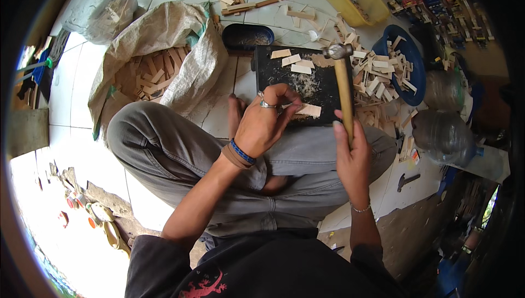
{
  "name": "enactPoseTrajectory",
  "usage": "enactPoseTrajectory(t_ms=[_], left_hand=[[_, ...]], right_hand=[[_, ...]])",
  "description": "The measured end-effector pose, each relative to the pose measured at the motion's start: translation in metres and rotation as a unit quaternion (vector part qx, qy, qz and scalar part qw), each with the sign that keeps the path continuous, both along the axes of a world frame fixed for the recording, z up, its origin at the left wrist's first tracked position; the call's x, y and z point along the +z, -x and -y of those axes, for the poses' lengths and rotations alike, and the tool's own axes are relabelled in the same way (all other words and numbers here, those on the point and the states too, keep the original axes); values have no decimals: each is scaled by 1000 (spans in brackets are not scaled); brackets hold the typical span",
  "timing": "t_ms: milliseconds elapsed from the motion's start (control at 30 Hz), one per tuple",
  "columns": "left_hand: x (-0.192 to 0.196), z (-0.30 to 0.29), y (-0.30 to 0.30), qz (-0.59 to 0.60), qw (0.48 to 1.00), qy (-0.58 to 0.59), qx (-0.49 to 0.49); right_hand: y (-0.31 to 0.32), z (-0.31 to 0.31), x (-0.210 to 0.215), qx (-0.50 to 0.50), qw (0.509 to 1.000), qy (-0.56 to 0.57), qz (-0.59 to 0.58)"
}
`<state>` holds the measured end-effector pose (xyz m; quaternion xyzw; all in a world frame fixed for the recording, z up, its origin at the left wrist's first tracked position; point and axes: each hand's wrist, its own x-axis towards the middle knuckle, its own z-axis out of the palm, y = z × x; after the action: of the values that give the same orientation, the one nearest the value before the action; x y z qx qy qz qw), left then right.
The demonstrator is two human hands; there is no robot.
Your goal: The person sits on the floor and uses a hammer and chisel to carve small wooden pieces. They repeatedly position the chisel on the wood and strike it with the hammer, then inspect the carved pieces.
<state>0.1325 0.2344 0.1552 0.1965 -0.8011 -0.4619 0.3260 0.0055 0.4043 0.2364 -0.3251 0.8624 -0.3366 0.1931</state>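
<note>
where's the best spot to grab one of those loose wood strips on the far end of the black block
Take the middle wood strip across its short width, pinching the two long edges from above. It lies flat on the black block, so nothing can slide under it, and the neighbouring strips sit close at its long sides, so a narrow fingertip grip probably fits best.

A floor-level craft workshop: wood offcuts heaped around a sack, basins, hammer.
</note>
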Motion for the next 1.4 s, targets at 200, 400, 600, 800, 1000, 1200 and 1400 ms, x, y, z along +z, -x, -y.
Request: enactPoseTrajectory(t_ms=[200, 400, 600, 800, 1000, 1200, 1400], left_hand=[[3, 11, 0, -70, 996, 33, -31], [1, 8, 1, -48, 997, -33, -41], [2, 7, -1, -25, 996, -78, -35], [6, 9, -3, 31, 999, -38, -13], [11, 8, -4, 60, 998, -21, 11], [17, 11, -4, 65, 997, 26, 15], [21, 17, -6, 76, 995, 60, -32]], right_hand=[[-1, 25, -12, -12, 997, 66, 36], [1, 44, -23, -6, 997, 35, 62], [0, 50, -31, 2, 997, 30, 72], [-2, 51, -32, -2, 997, 37, 67], [0, 50, -30, 22, 998, 34, 40], [1, 48, -33, 40, 996, 59, 47], [6, 46, -39, 51, 995, 62, 63]])
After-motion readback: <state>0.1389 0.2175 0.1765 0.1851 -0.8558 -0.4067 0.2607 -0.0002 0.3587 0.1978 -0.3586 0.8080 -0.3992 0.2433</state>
